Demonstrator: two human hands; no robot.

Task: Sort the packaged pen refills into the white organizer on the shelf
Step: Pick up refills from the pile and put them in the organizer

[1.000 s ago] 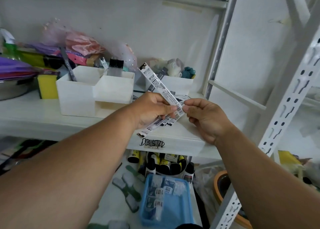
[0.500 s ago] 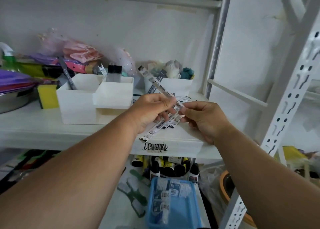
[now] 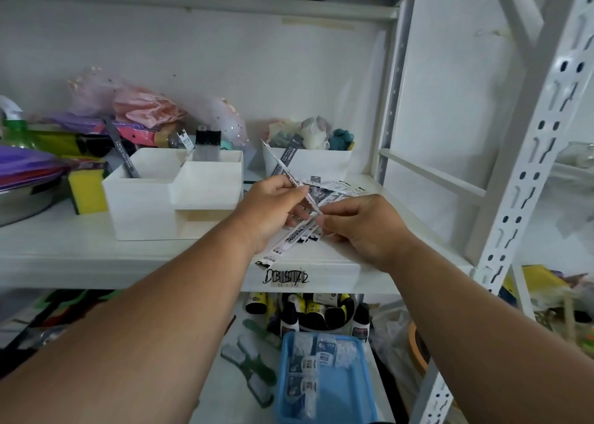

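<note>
Left hand [image 3: 273, 211] grips several refill packs [image 3: 291, 239] over the shelf [image 3: 96, 256] front edge; right hand [image 3: 363, 227] pinches their middle, right of the white organizer [image 3: 167, 195].

Both bare forearms reach forward and up from lower frame corners, converging near centre. Left hand [image 3: 273, 210] back toward camera, fingers curled, thumb and fingertips pinching long narrow white printed refill packet [image 3: 283, 166] that slants up and left. Right hand [image 3: 363, 227] just beside it, knuckles up, fingers curled inward, gripping lower bunch of white black-printed refill packets [image 3: 289, 242]. Fingertips of both hands nearly touching.
</note>
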